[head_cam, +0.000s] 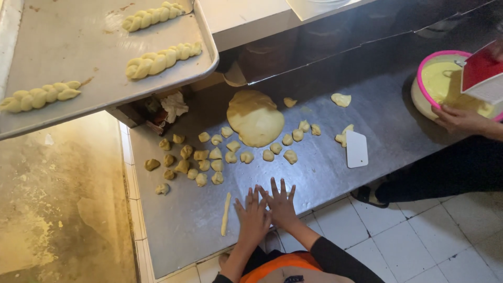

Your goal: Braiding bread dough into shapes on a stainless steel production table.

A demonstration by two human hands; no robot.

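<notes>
My left hand [252, 217] and my right hand [281, 204] lie flat side by side on the steel table [178, 225], palms down and fingers spread. Whether any dough is under them I cannot tell. A thin rolled dough strand [226, 213] lies just left of my left hand. Beyond my hands are several small dough pieces [201, 162] scattered in rows and a large flat dough mass [255, 119]. A white plastic scraper [357, 149] rests on the table to the right.
A metal baking tray [78, 47] at upper left carries three braided dough loaves [160, 59]. At the right, another person's hand [461, 118] steadies a pink-rimmed bowl [430, 63] of yellow batter, with a red and white scraper [484, 73] over it. White floor tiles lie below the table edge.
</notes>
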